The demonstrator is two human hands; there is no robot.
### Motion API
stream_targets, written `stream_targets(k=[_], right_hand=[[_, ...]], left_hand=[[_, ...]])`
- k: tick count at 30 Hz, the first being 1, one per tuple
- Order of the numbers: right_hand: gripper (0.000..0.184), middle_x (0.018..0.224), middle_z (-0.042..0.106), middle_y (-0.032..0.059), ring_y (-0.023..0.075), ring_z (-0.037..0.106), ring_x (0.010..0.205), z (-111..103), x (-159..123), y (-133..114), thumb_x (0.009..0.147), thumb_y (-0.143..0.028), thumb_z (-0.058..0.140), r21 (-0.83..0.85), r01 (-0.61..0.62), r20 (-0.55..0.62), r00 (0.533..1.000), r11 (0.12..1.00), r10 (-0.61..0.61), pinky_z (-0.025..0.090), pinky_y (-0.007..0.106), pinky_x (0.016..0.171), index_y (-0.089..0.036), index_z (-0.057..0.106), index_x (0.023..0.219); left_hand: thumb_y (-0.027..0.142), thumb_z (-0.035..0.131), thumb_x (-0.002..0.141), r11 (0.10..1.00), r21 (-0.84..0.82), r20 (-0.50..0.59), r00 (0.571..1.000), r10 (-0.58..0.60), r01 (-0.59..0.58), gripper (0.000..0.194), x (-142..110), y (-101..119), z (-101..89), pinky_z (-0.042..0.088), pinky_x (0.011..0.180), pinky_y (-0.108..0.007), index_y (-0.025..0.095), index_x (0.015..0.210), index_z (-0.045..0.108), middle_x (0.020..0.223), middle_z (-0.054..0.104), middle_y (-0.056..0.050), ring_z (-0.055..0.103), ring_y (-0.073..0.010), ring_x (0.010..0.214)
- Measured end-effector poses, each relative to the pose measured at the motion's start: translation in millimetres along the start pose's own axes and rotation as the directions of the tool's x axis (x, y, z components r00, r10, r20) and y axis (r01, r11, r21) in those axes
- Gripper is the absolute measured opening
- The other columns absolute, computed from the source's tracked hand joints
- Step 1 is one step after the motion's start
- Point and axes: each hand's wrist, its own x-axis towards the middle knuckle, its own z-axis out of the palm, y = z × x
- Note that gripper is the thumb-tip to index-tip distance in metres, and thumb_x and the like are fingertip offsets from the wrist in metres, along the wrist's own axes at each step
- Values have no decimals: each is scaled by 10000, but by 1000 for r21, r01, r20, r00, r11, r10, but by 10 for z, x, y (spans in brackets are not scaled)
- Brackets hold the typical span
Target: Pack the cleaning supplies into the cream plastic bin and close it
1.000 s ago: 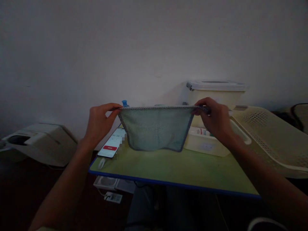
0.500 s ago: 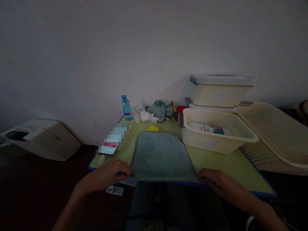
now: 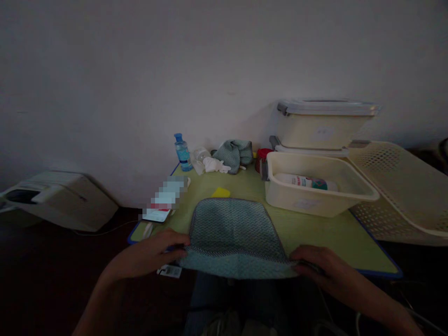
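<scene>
A grey-green cloth [image 3: 234, 231] with a darker stitched border lies spread on the green table [image 3: 315, 233]. Its near edge hangs over the table's front rim. My left hand [image 3: 154, 254] pinches the cloth's near left corner, fingers closed. My right hand [image 3: 320, 268] grips the near right corner the same way. Both hands sit at the table's front edge, about a cloth's width apart.
A cream tub [image 3: 315, 189] holding a bottle stands right of the cloth, a lidded box [image 3: 324, 123] behind it, and a perforated basket [image 3: 402, 186] further right. At the back are a blue-capped bottle [image 3: 182, 153] and a bunched cloth [image 3: 234, 154]. A phone [image 3: 164, 200] lies left.
The cloth was held up stretched in the air; it now lies flat on the table. Both hands came down and toward me, drawing the near edge over the table's rim.
</scene>
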Motion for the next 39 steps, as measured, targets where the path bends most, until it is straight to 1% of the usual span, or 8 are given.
stream_targets(k=[5,8,14,23,26,30,34,39], right_hand=[[179,716,616,31,155,581,667,-21,424,11,847,-294,414,16,-40,-258,965,999,43,441,258,625,-185,546,798],[150,676,595,31,162,567,614,115,705,77,841,-264,381,12,-128,-378,918,992,123,420,260,588,-183,498,796],[157,769,625,88,205,605,704,385,1000,273,845,-161,350,-97,-276,-347,910,956,228,412,287,652,-146,497,899],[202,825,621,103,205,602,778,393,1114,307,813,-54,382,-250,-394,-323,895,884,307,403,271,684,-111,470,985],[211,938,607,125,221,604,799,427,1124,264,816,-77,406,-342,-395,-280,909,853,309,426,296,690,-108,488,1008],[291,1068,549,139,242,589,860,484,1115,287,796,-74,424,-472,-327,-277,937,819,214,469,331,689,-123,510,1070],[392,1093,546,130,235,496,1039,537,1132,414,759,5,384,-489,-112,-265,964,865,-24,404,365,922,-106,517,1112],[500,1029,544,103,207,476,997,579,1148,491,686,56,348,-431,-38,-279,956,901,-93,400,348,928,-107,499,1134]], left_hand=[[388,380,813,994,-106,-235,972,7,-33,255,381,40,-93,408,644,-244,188,798,537,751,544,0,508,-153,718],[340,375,780,995,-102,-409,911,-51,10,194,675,-31,-18,392,615,-259,191,688,456,656,482,14,479,-153,656],[245,359,786,982,-66,-589,787,-183,179,153,977,-213,212,365,572,-265,197,657,427,589,471,18,488,-161,615],[160,384,786,959,-59,-673,698,-242,276,111,1097,-196,307,384,617,-290,168,782,494,648,539,-24,529,-186,643],[147,425,769,959,-48,-678,696,-236,279,140,1128,-182,344,409,676,-306,145,875,517,767,596,-66,564,-202,724],[153,466,753,968,28,-626,760,-176,248,224,1159,-185,362,415,783,-329,128,960,548,915,618,-106,577,-224,863],[116,482,703,975,56,-580,802,-145,217,185,1214,-166,347,409,770,-315,148,864,569,896,587,-85,562,-210,845],[72,523,565,993,-64,-548,828,-118,99,136,1306,-93,311,382,701,-285,179,644,498,743,508,-12,501,-178,753]])
